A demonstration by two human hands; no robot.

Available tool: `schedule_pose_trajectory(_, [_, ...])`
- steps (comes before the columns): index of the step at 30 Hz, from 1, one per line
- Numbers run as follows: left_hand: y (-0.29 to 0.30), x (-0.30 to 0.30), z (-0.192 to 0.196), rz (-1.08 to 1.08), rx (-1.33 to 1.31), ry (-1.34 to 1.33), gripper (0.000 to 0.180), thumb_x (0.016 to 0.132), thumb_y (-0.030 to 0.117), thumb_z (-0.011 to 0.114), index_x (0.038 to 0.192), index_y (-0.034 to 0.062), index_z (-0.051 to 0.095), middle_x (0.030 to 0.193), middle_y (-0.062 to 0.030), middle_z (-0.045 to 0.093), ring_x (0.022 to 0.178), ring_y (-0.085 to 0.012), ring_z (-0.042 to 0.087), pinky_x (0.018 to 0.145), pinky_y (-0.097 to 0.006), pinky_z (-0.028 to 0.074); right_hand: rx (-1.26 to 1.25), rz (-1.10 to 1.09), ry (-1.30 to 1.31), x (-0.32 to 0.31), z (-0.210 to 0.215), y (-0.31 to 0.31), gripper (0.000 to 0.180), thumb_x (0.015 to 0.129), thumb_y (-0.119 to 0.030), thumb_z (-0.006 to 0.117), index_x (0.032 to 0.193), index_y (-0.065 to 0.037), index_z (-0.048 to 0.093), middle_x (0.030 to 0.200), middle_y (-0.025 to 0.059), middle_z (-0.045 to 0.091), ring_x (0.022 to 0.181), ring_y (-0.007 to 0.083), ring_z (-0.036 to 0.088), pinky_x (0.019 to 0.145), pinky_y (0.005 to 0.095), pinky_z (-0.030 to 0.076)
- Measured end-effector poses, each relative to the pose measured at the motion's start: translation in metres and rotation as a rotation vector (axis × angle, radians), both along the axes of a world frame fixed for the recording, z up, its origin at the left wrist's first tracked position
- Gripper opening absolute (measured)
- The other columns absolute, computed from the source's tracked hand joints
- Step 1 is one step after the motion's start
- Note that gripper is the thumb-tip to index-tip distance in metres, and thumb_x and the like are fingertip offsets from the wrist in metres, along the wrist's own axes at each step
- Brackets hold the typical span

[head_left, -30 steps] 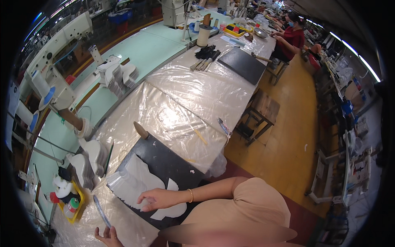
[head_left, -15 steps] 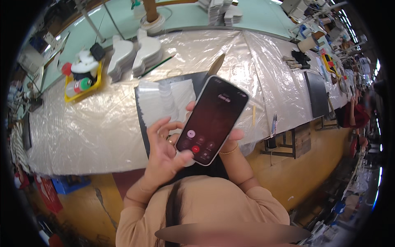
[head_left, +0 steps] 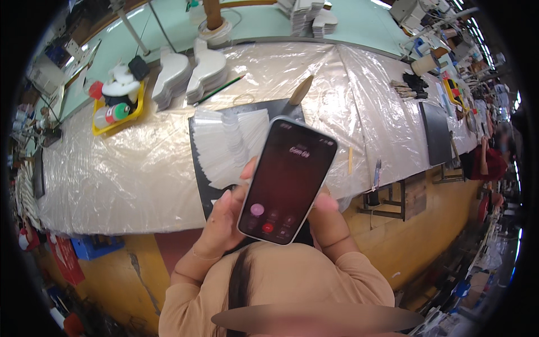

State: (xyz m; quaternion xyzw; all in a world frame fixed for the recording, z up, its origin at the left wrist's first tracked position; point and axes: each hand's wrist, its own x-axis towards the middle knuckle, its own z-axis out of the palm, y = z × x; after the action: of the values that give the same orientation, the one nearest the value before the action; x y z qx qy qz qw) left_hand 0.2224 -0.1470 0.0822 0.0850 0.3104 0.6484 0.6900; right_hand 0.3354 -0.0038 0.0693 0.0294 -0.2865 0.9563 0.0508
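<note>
A smartphone (head_left: pixel 289 177) with a light rim and a dark red call screen is tilted in front of my chest. My right hand (head_left: pixel 328 216) grips it from behind: the thumb lies along the right edge, and fingertips curl round the left edge. At the lower left edge is my left hand (head_left: pixel 222 222), its fingers bent in and partly hidden behind the phone. Beyond the phone, a fan of thin white pieces (head_left: pixel 222 143) rests on a black board (head_left: pixel 197 182). A pointed wooden tool (head_left: pixel 301 90) lies at the board's far edge.
Plastic sheeting covers the table (head_left: pixel 112 191). At the back left are a yellow basket (head_left: pixel 124 124) with bottles, stacks of white shaped pieces (head_left: pixel 206 67) and a green pencil (head_left: pixel 219 90). A dark board (head_left: pixel 435 132) lies to the right, near a wooden stool (head_left: pixel 412 195) below the table.
The phone has come slightly lower and more upright. My left hand's thumb has drawn back from the screen, and its spread fingers have moved in against the phone's left edge.
</note>
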Motion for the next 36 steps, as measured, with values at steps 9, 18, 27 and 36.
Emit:
schedule_pose_trajectory(9, [-0.014,0.0,0.01,-0.124,0.247,-0.111,0.092,0.084,0.062,0.057,0.141,-0.0025,0.024,0.118,-0.0345,0.053,0.089,-0.0418,0.064,0.066,-0.045,0.057,0.51,0.203,0.05,-0.019,0.037,0.019,0.12,0.051,-0.063,0.08,0.142,0.001,0.035,0.096,0.0092,0.056,0.086,0.0163,0.056,0.068,0.0277,0.051])
schedule_pose_trajectory(18, [-0.065,0.014,0.017,0.724,0.626,0.817,0.031,0.087,0.033,0.065,0.109,0.0129,0.055,0.099,-0.0195,0.055,0.09,-0.0356,0.055,0.076,-0.047,0.048,0.786,-0.401,-0.416,0.011,-0.021,0.016,0.051,0.084,-0.029,0.074,0.126,-0.004,0.059,0.074,-0.0065,0.036,0.065,0.0049,0.034,0.058,0.0199,0.031])
schedule_pose_trajectory(27, [-0.082,0.031,0.027,1.343,0.529,0.906,0.015,0.091,0.017,0.05,0.085,0.0129,0.037,0.08,-0.0013,0.034,0.085,-0.0139,0.038,0.079,-0.023,0.025,0.905,-0.558,-0.692,0.015,-0.069,-0.014,0.017,0.09,-0.008,0.065,0.106,-0.004,0.068,0.084,0.0028,0.048,0.063,0.0081,0.054,0.055,0.0216,0.045])
schedule_pose_trajectory(36, [-0.064,-0.006,0.038,1.524,0.759,1.514,0.022,0.084,0.022,0.065,0.103,0.0246,0.055,0.102,0.0134,0.05,0.081,-0.0019,0.05,0.08,-0.037,0.025,1.589,-0.625,-0.403,-0.02,-0.076,-0.035,0.018,0.08,-0.005,0.073,0.097,-0.006,0.07,0.076,0.0067,0.053,0.063,0.0171,0.052,0.057,0.0284,0.043])
